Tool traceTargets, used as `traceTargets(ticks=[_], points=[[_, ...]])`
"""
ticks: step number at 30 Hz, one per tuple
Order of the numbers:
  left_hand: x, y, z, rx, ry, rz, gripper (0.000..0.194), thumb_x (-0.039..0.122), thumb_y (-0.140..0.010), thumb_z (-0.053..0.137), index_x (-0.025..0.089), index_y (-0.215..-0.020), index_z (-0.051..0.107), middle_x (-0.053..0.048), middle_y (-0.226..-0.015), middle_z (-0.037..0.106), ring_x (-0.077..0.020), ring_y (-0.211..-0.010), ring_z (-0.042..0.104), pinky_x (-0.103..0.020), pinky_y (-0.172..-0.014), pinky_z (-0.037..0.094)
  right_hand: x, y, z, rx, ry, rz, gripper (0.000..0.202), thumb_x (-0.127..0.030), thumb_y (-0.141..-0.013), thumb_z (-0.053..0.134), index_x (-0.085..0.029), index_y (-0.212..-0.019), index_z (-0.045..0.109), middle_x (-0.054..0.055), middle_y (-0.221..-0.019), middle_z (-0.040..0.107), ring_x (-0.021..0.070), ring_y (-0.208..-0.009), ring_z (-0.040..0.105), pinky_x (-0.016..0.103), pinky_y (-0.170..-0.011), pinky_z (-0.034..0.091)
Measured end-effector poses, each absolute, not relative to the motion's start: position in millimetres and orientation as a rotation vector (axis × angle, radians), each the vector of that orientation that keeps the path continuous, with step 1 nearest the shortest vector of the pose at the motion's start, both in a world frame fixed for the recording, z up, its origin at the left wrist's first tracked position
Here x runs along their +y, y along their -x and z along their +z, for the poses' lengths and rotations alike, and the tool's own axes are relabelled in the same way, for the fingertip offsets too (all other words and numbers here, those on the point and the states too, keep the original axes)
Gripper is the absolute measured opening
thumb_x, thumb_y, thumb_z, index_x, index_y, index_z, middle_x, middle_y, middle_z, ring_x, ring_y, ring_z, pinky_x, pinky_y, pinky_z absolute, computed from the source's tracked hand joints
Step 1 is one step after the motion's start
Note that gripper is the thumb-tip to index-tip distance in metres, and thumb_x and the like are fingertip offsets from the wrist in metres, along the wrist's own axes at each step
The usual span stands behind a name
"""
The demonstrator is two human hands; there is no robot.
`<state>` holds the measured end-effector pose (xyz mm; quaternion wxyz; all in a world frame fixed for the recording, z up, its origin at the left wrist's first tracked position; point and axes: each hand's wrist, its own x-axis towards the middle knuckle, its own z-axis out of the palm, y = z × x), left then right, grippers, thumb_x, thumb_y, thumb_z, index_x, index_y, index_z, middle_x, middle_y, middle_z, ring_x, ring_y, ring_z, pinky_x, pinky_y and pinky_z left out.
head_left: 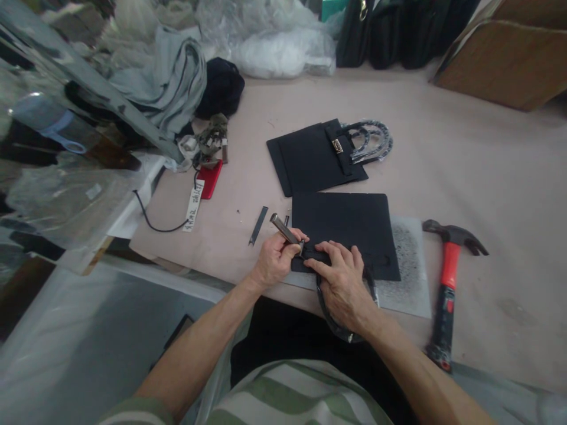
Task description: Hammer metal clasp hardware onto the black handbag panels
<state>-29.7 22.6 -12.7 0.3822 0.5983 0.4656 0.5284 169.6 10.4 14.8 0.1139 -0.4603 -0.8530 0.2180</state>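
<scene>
My left hand (277, 257) is closed around a metal punch (283, 226), tilted, with its lower end at the left part of a black leather panel (345, 218). Close beside it, my right hand (343, 283) lies with fingers spread, pressing down on the panel and a black strap piece there. A dark handle wrapped in clear plastic (330, 316) loops below the right hand, over the table edge. Under the panel, a speckled grey board (410, 260) sticks out on the right. What lies directly beneath my right palm is hidden.
A hammer with a red and black handle (449, 265) lies at the right. Behind the panel is another black bag piece (305, 156) with wrapped handles. A flat metal strip (258, 225), red item (210, 179) and labelled tag (194, 205) lie left. Cardboard (505, 59) stands back right.
</scene>
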Motion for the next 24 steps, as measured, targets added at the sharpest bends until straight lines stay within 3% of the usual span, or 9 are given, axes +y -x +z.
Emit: traceTargets(ticks=[7,11,16,18,21,23,24], points=[[20,24,-11,1.243,-1.777,1.37,0.009,0.022,-0.097,0.053,0.019,-0.101,0.06,-0.01,-0.102,0.071,-0.0209,-0.098,0.07,-0.037,-0.089,0.058,9,-180,14,-2.594,1.244,0.639,0.059,-0.006,-0.085,0.047,-0.035,-0.134,0.065,0.01,-0.15,0.049,0.0352,-0.146,0.033,0.07,-0.117,0.017],[17,20,-12,1.284,-1.893,1.339,0.009,0.019,-0.095,0.051,0.02,-0.101,0.059,-0.01,-0.105,0.071,-0.0216,-0.101,0.07,-0.038,-0.091,0.057,6,-184,14,-2.557,1.17,0.636,0.049,-0.009,-0.088,0.047,-0.032,-0.124,0.071,0.011,-0.149,0.05,0.0366,-0.146,0.035,0.072,-0.115,0.02],[16,17,-12,1.292,-1.98,1.326,0.012,0.016,-0.093,0.051,0.02,-0.102,0.058,-0.01,-0.104,0.07,-0.0217,-0.101,0.069,-0.037,-0.091,0.057,6,-207,27,-2.198,1.148,0.511,0.032,-0.017,-0.095,0.045,-0.024,-0.113,0.071,0.011,-0.131,0.062,0.0275,-0.129,0.054,0.053,-0.11,0.043],[16,15,-12,1.285,-1.963,1.342,0.015,0.014,-0.092,0.052,0.02,-0.103,0.058,-0.009,-0.104,0.069,-0.0213,-0.099,0.069,-0.037,-0.09,0.056,8,-233,32,-2.041,1.335,0.36,0.027,-0.023,-0.095,0.048,-0.023,-0.111,0.07,0.011,-0.121,0.066,0.0269,-0.116,0.06,0.049,-0.103,0.049],[16,13,-11,1.292,-1.928,1.35,0.017,0.012,-0.089,0.054,0.02,-0.104,0.058,-0.008,-0.103,0.07,-0.0212,-0.098,0.069,-0.036,-0.089,0.057,10,-284,30,-1.921,1.793,0.058,0.033,-0.036,-0.091,0.051,-0.018,-0.113,0.068,0.017,-0.113,0.066,0.0338,-0.11,0.061,0.052,-0.096,0.05],[16,13,-11,1.313,-1.928,1.321,0.017,0.012,-0.089,0.054,0.021,-0.102,0.059,-0.008,-0.101,0.069,-0.0215,-0.098,0.069,-0.035,-0.088,0.057,10,-317,23,-1.919,2.155,0.024,0.041,-0.048,-0.09,0.051,-0.015,-0.108,0.068,0.021,-0.1,0.066,0.0365,-0.096,0.064,0.05,-0.081,0.052],[16,12,-10,1.323,-1.936,1.304,0.016,0.012,-0.088,0.055,0.021,-0.101,0.059,-0.007,-0.1,0.069,-0.0215,-0.097,0.069,-0.035,-0.087,0.057,11,-330,19,-1.895,2.306,0.085,0.041,-0.051,-0.088,0.051,-0.016,-0.1,0.068,0.018,-0.087,0.064,0.0345,-0.082,0.064,0.047,-0.07,0.052]])
